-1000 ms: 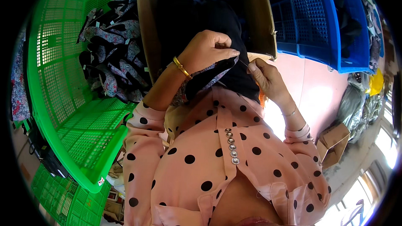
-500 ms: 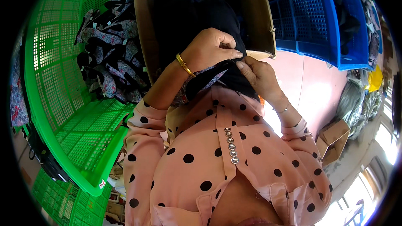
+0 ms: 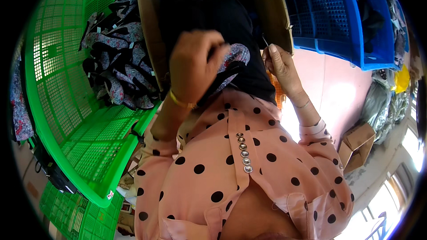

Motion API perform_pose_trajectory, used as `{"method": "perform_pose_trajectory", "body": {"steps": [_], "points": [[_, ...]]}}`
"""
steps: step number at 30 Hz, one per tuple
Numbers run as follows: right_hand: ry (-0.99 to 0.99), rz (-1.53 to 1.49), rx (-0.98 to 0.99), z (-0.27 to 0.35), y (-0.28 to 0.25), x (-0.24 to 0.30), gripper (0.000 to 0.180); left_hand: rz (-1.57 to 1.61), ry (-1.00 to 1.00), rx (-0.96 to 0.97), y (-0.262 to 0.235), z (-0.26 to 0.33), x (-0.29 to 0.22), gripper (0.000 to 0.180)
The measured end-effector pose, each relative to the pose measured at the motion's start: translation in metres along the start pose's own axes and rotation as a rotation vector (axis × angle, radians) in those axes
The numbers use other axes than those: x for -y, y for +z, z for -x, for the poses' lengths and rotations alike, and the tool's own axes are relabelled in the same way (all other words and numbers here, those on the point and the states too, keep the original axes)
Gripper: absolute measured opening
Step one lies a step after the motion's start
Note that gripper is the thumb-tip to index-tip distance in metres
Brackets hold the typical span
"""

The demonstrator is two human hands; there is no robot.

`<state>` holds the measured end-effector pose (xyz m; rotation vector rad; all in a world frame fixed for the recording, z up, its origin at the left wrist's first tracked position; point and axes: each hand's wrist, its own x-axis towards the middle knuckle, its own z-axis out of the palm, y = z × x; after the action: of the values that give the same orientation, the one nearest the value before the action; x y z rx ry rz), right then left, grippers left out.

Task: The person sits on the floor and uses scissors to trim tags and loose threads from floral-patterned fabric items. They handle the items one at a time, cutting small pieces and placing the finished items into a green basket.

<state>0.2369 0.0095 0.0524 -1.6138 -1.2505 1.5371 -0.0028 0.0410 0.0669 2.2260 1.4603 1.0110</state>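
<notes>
A floral cloth slipper with black parts (image 3: 239, 54) lies over my lap, above the black trousers (image 3: 222, 18). My left hand (image 3: 198, 64), wearing a gold bangle, is raised beside and partly in front of it. Motion smears its fingers, which look curled; whether they grip the slipper I cannot tell. Off to the right, my right hand (image 3: 282, 67) is apart from the slipper. Between its thumb and fingers it pinches a thin metal needle-like tool (image 3: 265, 41) pointing up and left.
On the left stands a green plastic crate (image 3: 66, 120) with several similar floral slippers (image 3: 118, 64) in it. A cardboard box (image 3: 281, 13) with dark items is ahead, blue crates (image 3: 329, 18) at the far right. A small carton (image 3: 357, 144) sits lower right, near a yellow bag (image 3: 401, 80).
My hands were together at the slipper's edge and have parted. The left moved left and toward me, the right slightly right, where the thin tool now shows. More of the slipper's floral side is visible.
</notes>
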Motion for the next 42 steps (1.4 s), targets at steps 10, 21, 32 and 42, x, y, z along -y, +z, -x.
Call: {"method": "perform_pose_trajectory", "body": {"steps": [10,21,32,42], "points": [[-0.299,0.358,-0.041,0.005,0.007,-0.004,0.031,0.287,-0.149,0.028,0.029,0.045,-0.021,0.017],[-0.689,0.933,-0.08,0.014,0.011,0.025,0.038,1.221,-0.856,0.283,0.008,0.034,-0.021,0.022],[-0.811,1.095,-0.009,0.006,0.003,0.04,0.036,1.47,-1.001,0.348,0.006,0.036,-0.017,0.018],[-0.772,1.078,0.088,0.006,-0.002,0.044,0.035,1.511,-1.033,0.38,0.006,0.042,-0.019,0.019]]}}
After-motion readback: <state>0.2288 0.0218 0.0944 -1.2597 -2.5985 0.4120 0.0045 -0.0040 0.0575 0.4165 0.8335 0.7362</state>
